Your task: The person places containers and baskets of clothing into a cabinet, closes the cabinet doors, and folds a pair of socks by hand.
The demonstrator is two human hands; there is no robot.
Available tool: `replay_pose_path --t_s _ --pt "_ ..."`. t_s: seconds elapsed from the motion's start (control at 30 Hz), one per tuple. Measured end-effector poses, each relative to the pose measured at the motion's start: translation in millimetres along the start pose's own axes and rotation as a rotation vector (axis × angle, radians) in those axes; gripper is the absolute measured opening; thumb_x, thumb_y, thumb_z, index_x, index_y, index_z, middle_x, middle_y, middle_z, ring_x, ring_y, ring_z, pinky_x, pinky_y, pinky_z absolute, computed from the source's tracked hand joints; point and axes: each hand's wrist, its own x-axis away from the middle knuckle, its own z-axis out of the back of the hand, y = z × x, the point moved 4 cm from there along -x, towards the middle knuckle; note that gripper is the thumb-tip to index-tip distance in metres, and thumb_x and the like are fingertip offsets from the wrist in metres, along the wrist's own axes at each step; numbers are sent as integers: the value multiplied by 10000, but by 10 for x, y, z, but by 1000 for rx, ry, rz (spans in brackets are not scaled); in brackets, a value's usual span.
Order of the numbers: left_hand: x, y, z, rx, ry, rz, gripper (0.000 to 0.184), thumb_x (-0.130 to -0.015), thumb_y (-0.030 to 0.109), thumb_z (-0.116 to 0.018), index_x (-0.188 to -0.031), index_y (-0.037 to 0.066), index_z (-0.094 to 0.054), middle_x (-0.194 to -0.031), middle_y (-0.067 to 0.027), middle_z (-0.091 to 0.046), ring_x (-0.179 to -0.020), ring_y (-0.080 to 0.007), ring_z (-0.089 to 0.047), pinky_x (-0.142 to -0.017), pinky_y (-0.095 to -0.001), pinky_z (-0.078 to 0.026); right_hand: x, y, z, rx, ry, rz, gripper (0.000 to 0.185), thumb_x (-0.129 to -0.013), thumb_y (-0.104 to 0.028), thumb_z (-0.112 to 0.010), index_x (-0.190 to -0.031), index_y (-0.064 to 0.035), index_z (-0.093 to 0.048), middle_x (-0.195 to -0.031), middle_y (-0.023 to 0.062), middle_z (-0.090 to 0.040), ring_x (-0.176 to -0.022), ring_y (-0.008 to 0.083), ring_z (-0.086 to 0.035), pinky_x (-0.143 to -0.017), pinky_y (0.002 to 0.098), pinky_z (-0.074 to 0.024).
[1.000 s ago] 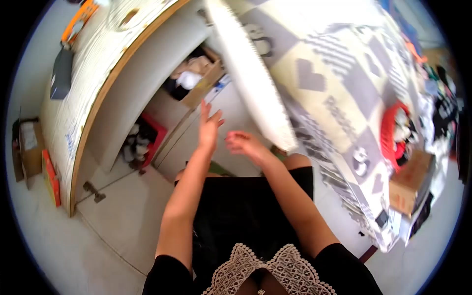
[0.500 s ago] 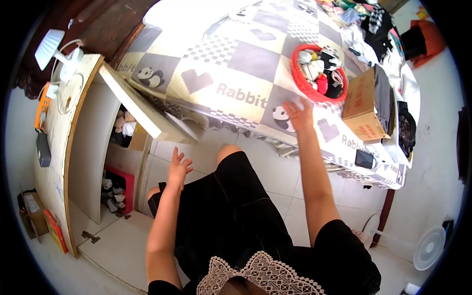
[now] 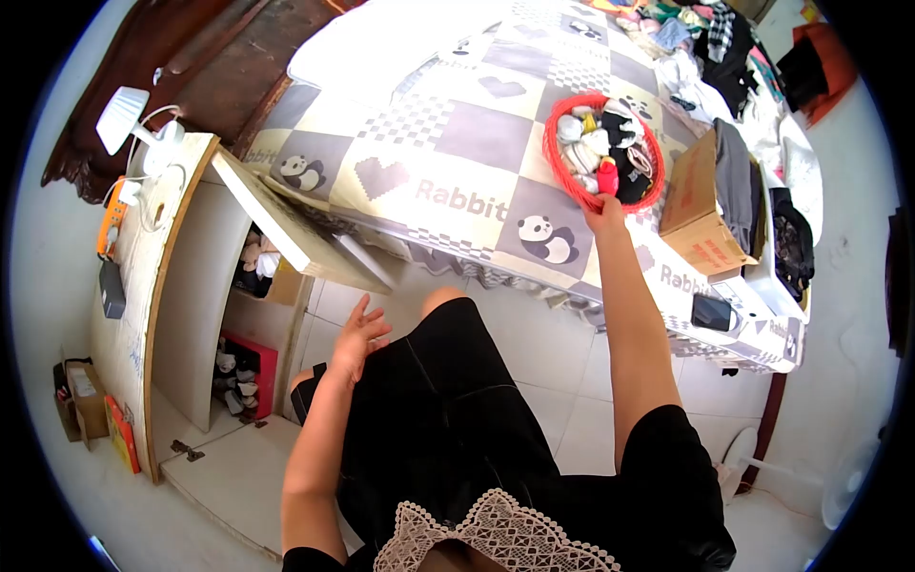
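A red woven basket (image 3: 556, 160) filled with rolled socks (image 3: 593, 143) in white, black, red and yellow rests on the bed (image 3: 477, 148). My right hand (image 3: 605, 214) grips the near rim of this basket, fingers closed over its edge and partly hidden. Over my lap, my left hand (image 3: 358, 341) hangs in the air with its fingers apart and holds nothing. It is nearest to the cabinet's swung-out white door (image 3: 276, 219).
A cardboard box (image 3: 701, 205) with grey cloth and a phone (image 3: 712, 312) sit on the bed's right side, clothes (image 3: 686, 76) heaped behind. At left an open cabinet (image 3: 186, 286) holds a pink-red box (image 3: 267, 377) of socks; a lamp (image 3: 124, 119) stands on top.
My right hand has gone from open beside the basket to closed on its near rim. The basket has shifted slightly left in view. My left hand stays raised and open.
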Motion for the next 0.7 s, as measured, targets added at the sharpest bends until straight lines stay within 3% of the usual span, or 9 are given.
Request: replay_pose_path --t_s 0.13,0.2,0.27,0.33,0.37,0.4,0.53,0.63,0.7 --pt "152 -43 -2 -24 -6 6 621 -874 191 -532 -1417 87 -249 -1326 -147 -421 -1039 -209 -526 -856 -331 -454 235 -1 269 538 -193 152 172 -824 -36 -425 -717 35 -541 -835 156 -604 -868 267 -588 -887 395 -476" --pt "211 -88 32 -68 -32 34 548 -888 211 -521 -1375 51 -328 -1265 -125 -485 -1024 -195 -534 -843 -313 -456 581 54 310 167 -19 -134 180 -825 -27 -414 -709 33 -537 -808 140 -601 -861 261 -589 -889 401 -474" --pt "266 -133 56 -82 -24 44 554 -886 231 -530 -1369 43 -334 -1252 -120 -501 -1034 -200 -540 -850 -316 -455 838 118 384 44 -63 -228 157 -813 -18 -455 -663 -7 -502 -746 94 -584 -812 223 -588 -848 368 -486" --pt "295 -221 76 -80 -40 52 564 -883 261 -543 -1357 27 -346 -1242 -119 -516 -1042 -206 -546 -856 -318 -454 1026 140 585 357 -166 -110 144 -742 41 -448 -626 -42 -466 -665 59 -511 -685 212 -555 -837 388 -498" --pt "318 -262 83 -58 -47 45 567 -882 270 -549 -1351 19 -352 -1245 -122 -515 -1040 -207 -548 -854 -317 -455 1148 199 687 120 -152 -199 159 -711 56 -454 -603 -60 -454 -634 52 -484 -657 202 -540 -802 363 -501" --pt "354 -275 73 -31 -43 46 534 -888 252 -539 -1341 22 -373 -1226 -108 -528 -1026 -193 -547 -836 -300 -457 1403 227 705 185 -107 -184 168 -693 63 -461 -583 -61 -437 -622 48 -470 -656 203 -542 -778 367 -501" --pt "585 -158 -60 36 -67 -15 469 -890 223 -542 -1304 27 -442 -1205 -89 -541 -993 -164 -549 -820 -277 -453 1941 376 966 217 -109 -196 106 -657 70 -499 -694 -28 -513 -742 70 -558 -724 237 -591 -761 421 -529" --pt "749 -111 -99 -37 -126 -154 525 -909 250 -517 -1349 7 -364 -1277 -139 -496 -1081 -211 -530 -898 -311 -432 2584 570 783 310 -212 -191 227 -662 53 -502 -882 7 -530 -899 88 -598 -839 269 -615 -817 462 -528" --pt "901 -130 -107 9 -114 -211 528 -922 273 -501 -1356 9 -355 -1284 -137 -490 -1099 -213 -519 -911 -315 -422 2984 679 652 344 -213 -197 256 -666 64 -496 -907 -23 -505 -862 51 -557 -784 211 -595 -773 402 -538"
